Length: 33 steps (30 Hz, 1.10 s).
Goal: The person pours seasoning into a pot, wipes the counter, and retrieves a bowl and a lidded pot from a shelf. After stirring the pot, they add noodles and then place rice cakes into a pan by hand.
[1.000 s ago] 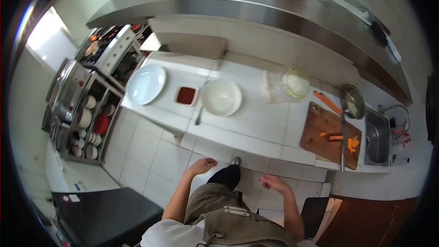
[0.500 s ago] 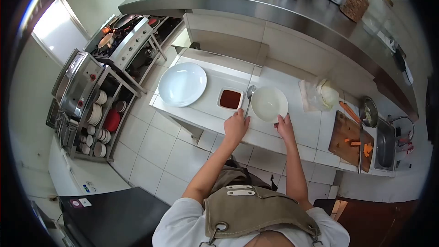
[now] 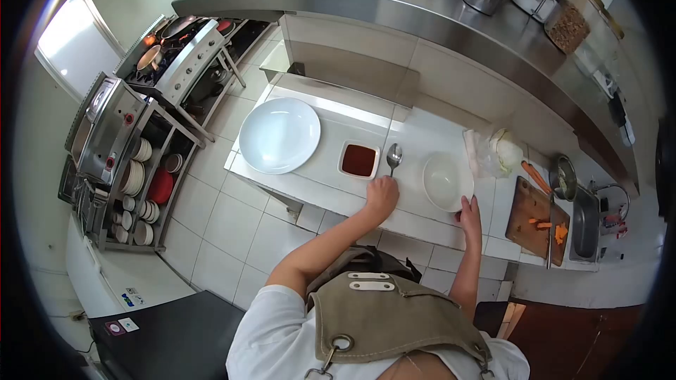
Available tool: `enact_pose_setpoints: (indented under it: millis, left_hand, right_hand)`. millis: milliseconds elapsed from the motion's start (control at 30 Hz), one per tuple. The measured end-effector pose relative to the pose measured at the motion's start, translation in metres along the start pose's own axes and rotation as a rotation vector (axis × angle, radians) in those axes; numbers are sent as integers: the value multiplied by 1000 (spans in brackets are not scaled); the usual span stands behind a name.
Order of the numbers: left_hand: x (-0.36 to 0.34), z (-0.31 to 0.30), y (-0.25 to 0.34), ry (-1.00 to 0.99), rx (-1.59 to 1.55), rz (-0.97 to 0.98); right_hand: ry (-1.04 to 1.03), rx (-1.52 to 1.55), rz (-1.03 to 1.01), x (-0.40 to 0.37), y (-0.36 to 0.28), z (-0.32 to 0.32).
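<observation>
Left hand (image 3: 382,195) curls over the handle end of the spoon (image 3: 394,156), which lies just ahead of it, beside the sauce dish (image 3: 359,160). Right hand (image 3: 470,214), fingers loosely open, touches the near rim of the white bowl (image 3: 446,181), seemingly steadying it.

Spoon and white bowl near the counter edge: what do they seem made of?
The spoon looks like polished metal, likely steel: it is grey, with a bright glint on its head. The bowl looks like glazed ceramic: plain white and smooth, with a soft sheen. Hard plastic cannot be ruled out from this view.
</observation>
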<state>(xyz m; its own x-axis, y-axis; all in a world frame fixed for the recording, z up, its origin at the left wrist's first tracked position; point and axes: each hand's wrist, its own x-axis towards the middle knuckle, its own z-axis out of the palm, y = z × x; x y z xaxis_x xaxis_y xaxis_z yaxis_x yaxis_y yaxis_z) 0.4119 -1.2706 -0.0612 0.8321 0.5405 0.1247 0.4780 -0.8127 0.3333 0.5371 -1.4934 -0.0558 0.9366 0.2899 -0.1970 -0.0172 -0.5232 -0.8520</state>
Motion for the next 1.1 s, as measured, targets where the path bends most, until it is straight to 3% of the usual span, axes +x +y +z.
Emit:
enact_pose_setpoints:
  millis: [33,100,167,233,300,533,600,700,833,933,1000,1100]
  left_hand:
    - [0,-2,2,-53,14,25]
    - [4,-13,6,-161,31,32]
    - [9,-15,8,-272,41,40]
    - [9,-13,7,-210,40,70]
    - [10,-13,7,-182,29,88]
    - [13,-41,-5,28,-127,40]
    - [7,-26,-2,106,-135,43]
    - [2,-3,0,23,-121,61]
    - [-6,-19,10,-13,-217,94]
    - [-9,-10,14,90,-197,215]
    - [-5,8,12,10,-111,168]
    - [-1,16,14,47,33,166]
  right_hand:
    - [168,-142,-112,3,8,2]
    - [140,-197,-47,-18,-41,-8]
    - [276,-335,-109,-42,-86,-8]
    - [257,-278,-150,-50,-108,-8]
    - [327,-262,-352,-57,-127,-3]
    - [294,-151,-588,-62,-177,29]
    - [265,-100,-586,-61,-179,46]
    - [227,-9,-614,-61,-185,57]
    - [156,33,-573,-65,-187,56]
    - [146,71,-549,-67,-183,49]
    - [171,132,-544,-69,-177,44]
    - [196,161,-519,-75,-171,35]
